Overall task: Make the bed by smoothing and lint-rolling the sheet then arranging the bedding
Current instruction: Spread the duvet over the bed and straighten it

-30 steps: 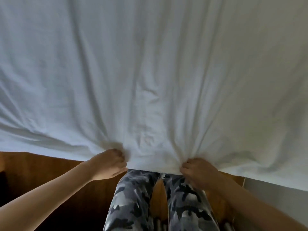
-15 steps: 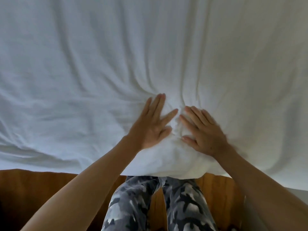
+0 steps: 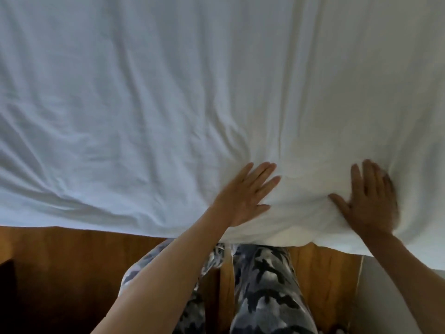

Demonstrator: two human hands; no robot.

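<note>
Wooden floor (image 3: 60, 273) lies below the near edge of the white sheet (image 3: 168, 104), which covers the bed before us. We press our left hand (image 3: 243, 196) and right hand (image 3: 370, 201) flat, fingers spread, near that edge, well apart.

Left hand (image 3: 243, 196) and right hand (image 3: 368, 201) lie flat, fingers straight, arms extended

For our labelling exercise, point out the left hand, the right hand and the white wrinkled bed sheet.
left hand (image 3: 243, 196), head view, back of the hand.
right hand (image 3: 370, 201), head view, back of the hand.
white wrinkled bed sheet (image 3: 144, 104), head view, creased area left of centre.
</note>
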